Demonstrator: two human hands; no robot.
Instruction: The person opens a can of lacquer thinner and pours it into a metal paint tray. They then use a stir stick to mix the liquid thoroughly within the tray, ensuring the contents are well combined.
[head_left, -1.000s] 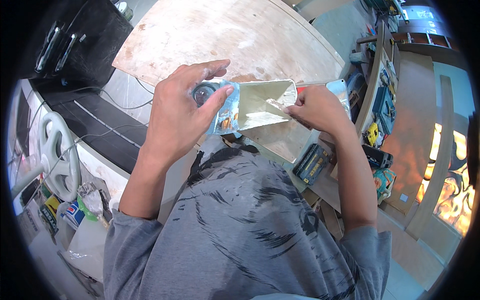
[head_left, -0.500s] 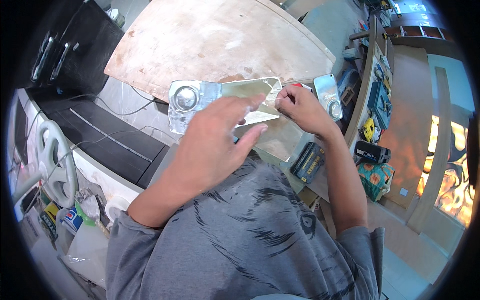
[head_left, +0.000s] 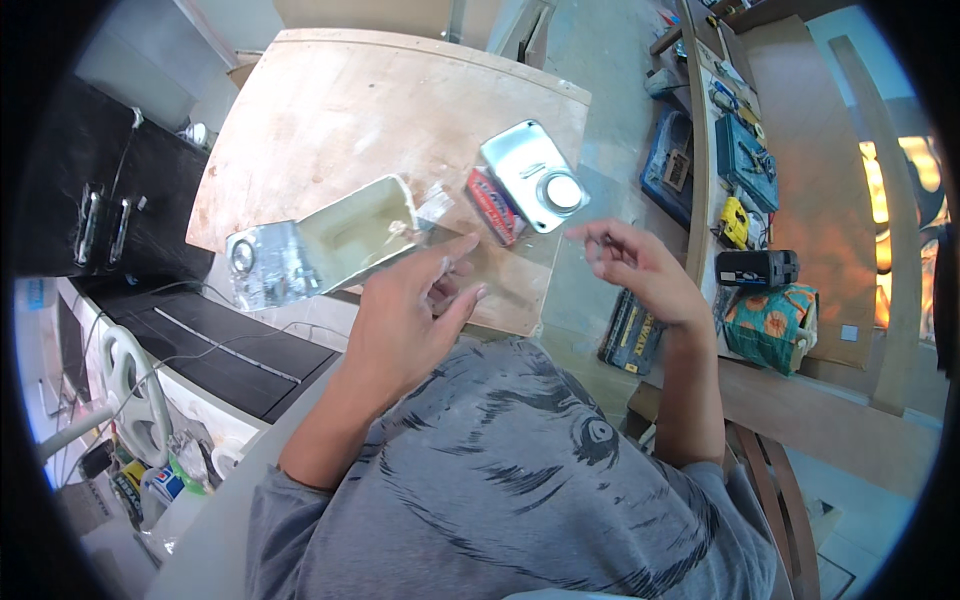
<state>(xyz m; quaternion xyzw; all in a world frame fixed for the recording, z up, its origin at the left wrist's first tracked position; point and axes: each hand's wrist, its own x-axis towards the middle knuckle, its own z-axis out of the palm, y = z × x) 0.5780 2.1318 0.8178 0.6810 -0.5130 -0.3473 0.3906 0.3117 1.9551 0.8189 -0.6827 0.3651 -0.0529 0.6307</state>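
Observation:
My left hand (head_left: 400, 308) hovers at the near side of a cut-open metal can (head_left: 345, 232), its thumb and fingers apart with nothing seen between them. The can lies on its side, its pale inside facing up, with a silvery end flap (head_left: 275, 265) bearing a round opening at the left. A crumpled pale bit (head_left: 405, 232) sits at its right end. To the right, my right hand (head_left: 640, 268) hangs in the air, fingers loosely bent and spread, holding nothing visible. Nearest to it is a rectangular tin (head_left: 525, 165) with a round white cap and red printed side.
Both cans rest on a worn wooden board (head_left: 340, 110). A black and yellow tool case (head_left: 632, 335) lies beyond its right edge. Tools and a flowered bag (head_left: 770, 325) line the bench at right. A grey handwheel (head_left: 135, 390) and a cable stand left.
My right hand has let go of the cut-open can's right end and moved away to the right. The view has shifted, so the cut-open can appears farther left and more of the capped tin shows.

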